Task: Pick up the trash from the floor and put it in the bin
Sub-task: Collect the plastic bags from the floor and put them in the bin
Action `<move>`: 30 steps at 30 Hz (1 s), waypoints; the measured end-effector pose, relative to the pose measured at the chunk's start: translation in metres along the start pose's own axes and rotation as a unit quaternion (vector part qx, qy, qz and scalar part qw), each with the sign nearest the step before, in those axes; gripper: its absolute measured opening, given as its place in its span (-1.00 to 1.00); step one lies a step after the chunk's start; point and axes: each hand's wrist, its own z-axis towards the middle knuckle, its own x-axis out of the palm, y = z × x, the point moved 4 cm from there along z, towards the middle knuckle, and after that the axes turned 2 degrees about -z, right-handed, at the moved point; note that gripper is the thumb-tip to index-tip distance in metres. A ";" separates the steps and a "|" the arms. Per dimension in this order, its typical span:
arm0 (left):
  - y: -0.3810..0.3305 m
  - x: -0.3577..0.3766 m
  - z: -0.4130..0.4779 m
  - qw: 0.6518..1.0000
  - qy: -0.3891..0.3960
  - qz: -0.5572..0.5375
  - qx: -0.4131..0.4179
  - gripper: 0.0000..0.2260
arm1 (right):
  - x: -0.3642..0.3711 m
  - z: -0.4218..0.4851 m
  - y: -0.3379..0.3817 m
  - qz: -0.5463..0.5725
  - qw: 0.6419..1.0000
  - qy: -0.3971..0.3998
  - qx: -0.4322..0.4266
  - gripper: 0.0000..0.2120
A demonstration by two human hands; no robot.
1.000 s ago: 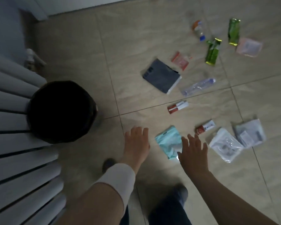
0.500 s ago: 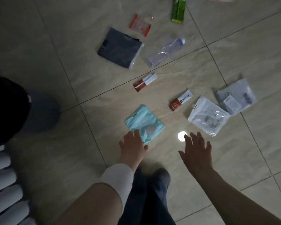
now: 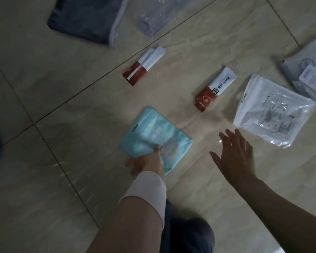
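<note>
A light blue plastic pouch [image 3: 150,136] lies flat on the tiled floor in the middle of the head view. My left hand [image 3: 146,162], with a white band around its wrist, is on the pouch's near edge, and its fingers close on that edge. My right hand [image 3: 235,152] hovers to the right of the pouch with its fingers spread and nothing in it. The bin is out of view.
Two red-and-white sachets [image 3: 143,65] [image 3: 214,89] lie beyond the pouch. A clear bag with printed paper [image 3: 270,110] and a grey bag [image 3: 308,70] are at the right. A dark packet [image 3: 84,17] and a clear bottle [image 3: 153,15] are at the top. My knee [image 3: 188,232] is below.
The camera dropped and moved closer to the floor, so the bin left the view. My left hand went forward onto the blue pouch and closed on its edge; my right hand stayed spread beside it.
</note>
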 end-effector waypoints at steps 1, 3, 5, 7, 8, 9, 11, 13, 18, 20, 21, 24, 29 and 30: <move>-0.002 -0.001 0.002 1.000 -0.004 -0.020 0.003 -0.22 | -0.001 0.000 -0.002 0.011 1.000 -0.001 0.007 -0.42; -0.007 -0.011 0.001 0.999 -0.010 -0.043 0.022 -0.40 | -0.011 -0.007 -0.004 0.030 0.999 0.007 0.024 -0.41; -0.013 -0.027 -0.017 0.999 -0.002 -0.006 0.051 -0.55 | -0.031 -0.018 -0.011 0.050 0.997 0.013 0.058 -0.41; -0.025 -0.044 -0.049 0.996 0.024 0.033 0.077 -0.59 | -0.057 -0.034 -0.019 0.069 0.993 0.025 0.095 -0.40; -0.031 -0.053 -0.068 0.993 0.047 0.058 0.093 -0.60 | -0.072 -0.043 -0.024 0.081 0.989 0.030 0.116 -0.39; -0.038 -0.060 -0.088 0.987 0.077 0.093 0.110 -0.60 | -0.088 -0.052 -0.029 0.099 0.985 0.031 0.140 -0.38; -0.056 -0.073 -0.126 0.968 0.117 0.173 0.136 -0.61 | -0.120 -0.066 -0.041 0.141 0.970 0.030 0.196 -0.37; -0.076 -0.083 -0.154 0.953 0.132 0.222 0.159 -0.62 | -0.146 -0.072 -0.052 0.176 0.954 0.034 0.241 -0.35; -0.141 -0.070 -0.181 0.939 0.118 0.265 0.185 -0.60 | -0.171 -0.050 -0.094 0.256 0.914 0.056 0.309 -0.22; -0.166 -0.055 -0.181 0.938 0.134 0.257 0.192 -0.58 | -0.173 -0.036 -0.112 0.274 0.905 0.058 0.321 -0.17; -0.176 -0.046 -0.180 0.935 0.135 0.261 0.199 -0.61 | -0.172 -0.029 -0.122 0.276 0.900 0.060 0.331 -0.16; -0.194 -0.015 -0.174 0.938 0.138 0.243 0.205 -0.72 | -0.161 -0.009 -0.150 0.286 0.888 0.057 0.355 -0.12; -0.215 0.051 -0.140 0.927 0.191 0.235 0.221 -0.78 | -0.087 0.043 -0.184 0.331 0.835 0.032 0.438 -0.01; -0.220 0.065 -0.128 0.924 0.202 0.227 0.231 -0.76 | -0.067 0.055 -0.187 0.340 0.820 0.024 0.459 0.00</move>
